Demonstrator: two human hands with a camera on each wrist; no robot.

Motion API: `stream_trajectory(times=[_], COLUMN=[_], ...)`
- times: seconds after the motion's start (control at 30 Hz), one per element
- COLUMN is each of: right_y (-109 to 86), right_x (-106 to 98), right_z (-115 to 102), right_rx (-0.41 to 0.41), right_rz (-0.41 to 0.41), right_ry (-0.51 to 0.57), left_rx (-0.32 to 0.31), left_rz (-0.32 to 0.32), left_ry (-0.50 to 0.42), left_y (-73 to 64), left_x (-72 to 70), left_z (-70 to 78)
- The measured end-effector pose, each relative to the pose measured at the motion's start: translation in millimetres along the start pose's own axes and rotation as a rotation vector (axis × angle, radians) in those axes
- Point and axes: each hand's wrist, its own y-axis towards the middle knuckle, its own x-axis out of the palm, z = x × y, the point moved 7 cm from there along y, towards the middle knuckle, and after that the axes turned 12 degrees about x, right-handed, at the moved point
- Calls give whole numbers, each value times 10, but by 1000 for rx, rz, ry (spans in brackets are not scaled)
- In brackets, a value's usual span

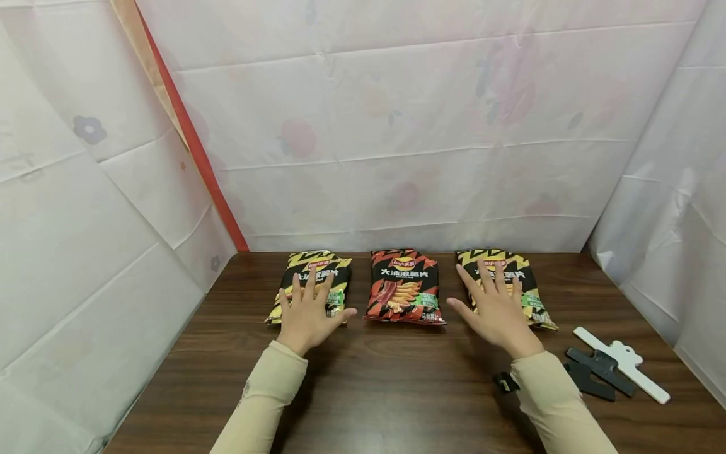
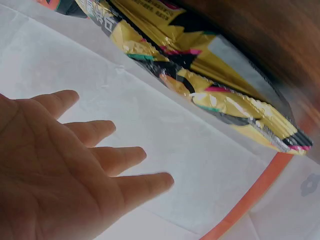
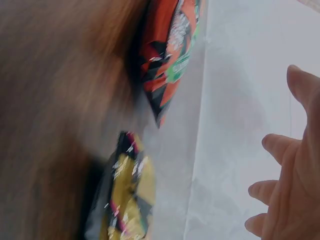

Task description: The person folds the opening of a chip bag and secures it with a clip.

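Note:
Three chip bags lie in a row along the back of the table. My left hand point(image 1: 309, 315), fingers spread, hovers over the lower part of the left yellow-and-black chip bag point(image 1: 317, 260). In the left wrist view the palm shows apart from that bag point(image 2: 200, 75), with nothing held. Between the hands lies a red-and-black chip bag point(image 1: 404, 287). My right hand point(image 1: 496, 309) is spread over the right yellow-and-black chip bag point(image 1: 533, 296), hiding part of its front. The right wrist view shows straight fingers clear of the yellow bag point(image 3: 132, 195) and the red bag point(image 3: 170, 55).
On the right of the brown wooden table point(image 1: 363, 384) lie a white bag clip point(image 1: 621, 362) and dark clips point(image 1: 601, 369) close together. A small black clip point(image 1: 505, 382) sits beside my right sleeve. White patterned cloth point(image 1: 397, 139) hangs behind and at both sides.

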Motion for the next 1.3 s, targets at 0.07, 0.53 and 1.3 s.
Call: stream_trajectory(times=[0.07,0.53,1.3], right_y=[35,250,462], right_x=[-31,-40,349], right_z=[-68,-617,-1442], right_rx=[-19,-139,-226], right_rz=[8,-32,-247], right_ry=[1,173,455], left_rx=[11,6,-38], left_rz=[4,47,62], left_ry=[-5,-64,-403], left_y=[11,28,39], left_x=[-26,-154,-186], left_z=[-19,-295,-785])
